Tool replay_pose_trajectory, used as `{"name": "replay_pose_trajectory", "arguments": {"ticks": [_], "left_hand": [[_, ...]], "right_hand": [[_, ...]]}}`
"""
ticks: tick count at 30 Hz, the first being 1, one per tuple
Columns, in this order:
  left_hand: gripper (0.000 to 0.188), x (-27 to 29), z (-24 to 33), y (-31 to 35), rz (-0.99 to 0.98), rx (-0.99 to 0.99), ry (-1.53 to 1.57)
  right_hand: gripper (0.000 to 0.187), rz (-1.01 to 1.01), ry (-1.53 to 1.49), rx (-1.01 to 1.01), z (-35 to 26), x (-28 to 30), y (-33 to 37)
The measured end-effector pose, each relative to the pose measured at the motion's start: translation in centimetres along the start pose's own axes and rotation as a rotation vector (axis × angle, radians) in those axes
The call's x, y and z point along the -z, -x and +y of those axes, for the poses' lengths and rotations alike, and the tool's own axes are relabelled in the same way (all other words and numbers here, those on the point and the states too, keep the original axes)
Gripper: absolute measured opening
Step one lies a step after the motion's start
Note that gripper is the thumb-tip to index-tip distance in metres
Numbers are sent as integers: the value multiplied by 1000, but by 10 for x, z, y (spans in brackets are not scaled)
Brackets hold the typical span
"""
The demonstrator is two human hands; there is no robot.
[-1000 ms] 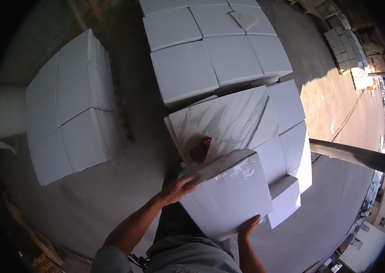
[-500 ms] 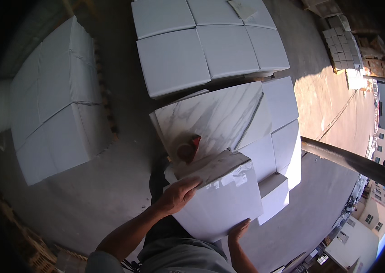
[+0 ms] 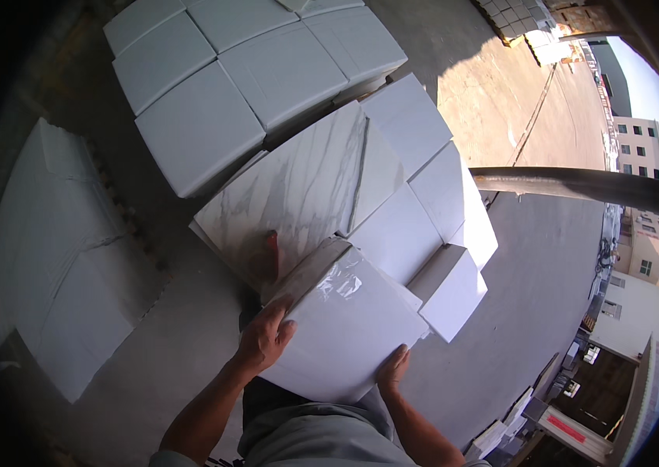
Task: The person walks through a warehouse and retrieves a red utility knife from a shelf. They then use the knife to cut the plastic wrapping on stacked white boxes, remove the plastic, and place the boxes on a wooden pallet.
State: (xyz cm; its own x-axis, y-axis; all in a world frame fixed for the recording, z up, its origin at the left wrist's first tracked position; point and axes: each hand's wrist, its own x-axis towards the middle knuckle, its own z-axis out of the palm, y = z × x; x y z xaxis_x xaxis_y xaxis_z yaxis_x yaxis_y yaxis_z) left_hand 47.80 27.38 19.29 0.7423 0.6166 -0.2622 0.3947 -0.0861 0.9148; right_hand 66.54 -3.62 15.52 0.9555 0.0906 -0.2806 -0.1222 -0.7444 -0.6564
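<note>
A white carton [image 3: 345, 335] with crumpled clear tape along its far edge is tilted against my body. My left hand [image 3: 264, 341] grips its left edge, thumb on the white face and the other fingers partly hidden behind. At the lower right corner, my right hand [image 3: 393, 367] holds it with the fingertips along the edge. Just beyond the carton lies a grey-veined marble-look slab [image 3: 298, 175]. A red tape dispenser [image 3: 273, 247] rests on the slab near my left hand, partly in shadow. A small white box [image 3: 454, 292] stands right of the carton.
White cartons [image 3: 399, 229] are packed right of the slab, and a larger carton stack [image 3: 283, 74] stands beyond. Another wrapped stack [image 3: 57, 249] on a pallet is at the left. A thick dark post [image 3: 547, 180] crosses at the right, before sunlit concrete [image 3: 516, 117].
The view has turned, so the stacks appear shifted left and tilted. Both hands have kept their grip on the carton, which has swung slightly with my body.
</note>
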Motion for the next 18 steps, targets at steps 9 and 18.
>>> {"name": "replay_pose_trajectory", "arguments": {"ticks": [9,18], "left_hand": [[32,-18,-24,1,-82,65,-126],[67,4,-42,-34,-96,823,723]], "right_hand": [[54,-63,172,-101,-17,10,-2],[71,-172,-924,-489,19,36,-32]]}}
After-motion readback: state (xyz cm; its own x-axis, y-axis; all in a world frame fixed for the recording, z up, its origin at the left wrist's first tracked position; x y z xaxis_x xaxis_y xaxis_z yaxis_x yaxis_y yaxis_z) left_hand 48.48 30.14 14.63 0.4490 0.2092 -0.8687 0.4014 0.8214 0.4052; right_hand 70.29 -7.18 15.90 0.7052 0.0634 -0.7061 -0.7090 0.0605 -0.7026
